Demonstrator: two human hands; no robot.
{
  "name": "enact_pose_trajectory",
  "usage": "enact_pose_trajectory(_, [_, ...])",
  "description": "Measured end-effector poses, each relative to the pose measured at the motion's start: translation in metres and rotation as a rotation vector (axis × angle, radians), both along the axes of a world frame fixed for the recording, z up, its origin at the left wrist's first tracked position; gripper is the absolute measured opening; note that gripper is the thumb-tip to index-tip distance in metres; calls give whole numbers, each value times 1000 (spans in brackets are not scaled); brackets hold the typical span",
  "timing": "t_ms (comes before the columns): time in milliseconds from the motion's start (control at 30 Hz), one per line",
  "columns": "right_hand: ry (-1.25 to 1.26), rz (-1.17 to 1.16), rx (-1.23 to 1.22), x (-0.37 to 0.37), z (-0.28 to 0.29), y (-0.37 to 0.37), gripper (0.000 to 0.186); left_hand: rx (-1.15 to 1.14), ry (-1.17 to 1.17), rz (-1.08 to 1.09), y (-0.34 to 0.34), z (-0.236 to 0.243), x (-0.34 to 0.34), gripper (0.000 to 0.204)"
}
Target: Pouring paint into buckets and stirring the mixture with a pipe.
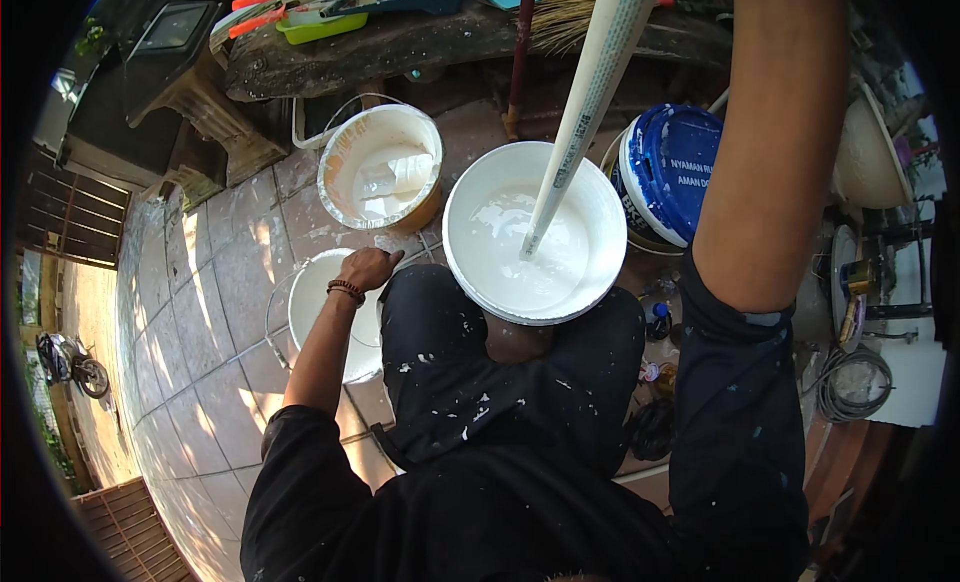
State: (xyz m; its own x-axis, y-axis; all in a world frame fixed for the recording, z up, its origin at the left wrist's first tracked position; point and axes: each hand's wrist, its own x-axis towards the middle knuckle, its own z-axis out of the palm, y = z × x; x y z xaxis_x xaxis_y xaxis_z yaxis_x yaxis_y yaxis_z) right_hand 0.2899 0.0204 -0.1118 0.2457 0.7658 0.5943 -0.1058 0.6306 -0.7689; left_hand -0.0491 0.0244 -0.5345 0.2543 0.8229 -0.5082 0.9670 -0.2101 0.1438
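A white bucket (465, 267) stands between my knees with glossy white liquid (505, 267) in it. Into that liquid leans a long white plastic pipe (578, 117), slanting up past the top of the picture. My right arm (770, 142) is raised along the right side; its hand lies beyond the upper edge, so its grip is hidden. My left hand (368, 269), wearing a beaded bracelet, is beside my left knee, over the rim of a second white bucket (308, 312). Its fingers look curled, and what they hold, if anything, is hidden.
A paint-smeared tub (340, 197) with white residue stands ahead on the left. Close by on the right is a pail with a blue lid (680, 167). Painting tools and a green tray (320, 27) lie on a dark wooden bench (400, 57). A hose (850, 387) is coiled far right.
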Motion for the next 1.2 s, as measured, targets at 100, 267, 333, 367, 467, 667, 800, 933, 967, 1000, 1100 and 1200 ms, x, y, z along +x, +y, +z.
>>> enact_pose_trajectory(100, [-8, 31, 5, -1, 3, 0, 41, 52, -112, 59, 0, -4, -17, 58])
enact_pose_trajectory(267, [-33, 19, 21, 11, 9, 8, 42, 561, -725, 463, -22, 82, 55, 33])
enact_pose_trajectory(333, [-36, 43, 32, 11, 14, 12, 43, 595, -1139, 451, -27, 99, 96, 29])
enact_pose_trajectory(367, [-41, 52, 32, 13, 15, 14, 43, 610, -1178, 344, -29, 114, 116, 33])
enact_pose_trajectory(467, [-56, 85, 28, 14, 23, 19, 44, 618, -1148, 299, -28, 137, 154, 39])
enact_pose_trajectory(667, [-101, 129, 30, 13, 15, 36, 45, 628, -1258, 418, -34, 119, 149, 43])
enact_pose_trajectory(800, [-127, 139, 14, 11, 5, 38, 46, 597, -1306, 461, -45, 102, 145, 45])
enact_pose_trajectory(933, [-155, 123, 43, 8, 22, 36, 48, 481, -1442, 257, -36, 117, 159, 60])
enact_pose_trajectory(967, [-162, 124, 46, 7, 25, 34, 48, 443, -1521, 207, -29, 125, 168, 65])
enact_pose_trajectory(1000, [-169, 124, 49, 6, 27, 31, 48, 406, -1547, 136, -25, 139, 176, 69])
enact_pose_trajectory(1100, [-186, 130, 59, 2, 34, 23, 49, 368, -1506, -35, -12, 161, 201, 74])
enact_pose_trajectory(1200, [-206, 127, 76, -1, 44, 12, 50, 198, -1431, -151, -7, 170, 218, 67])
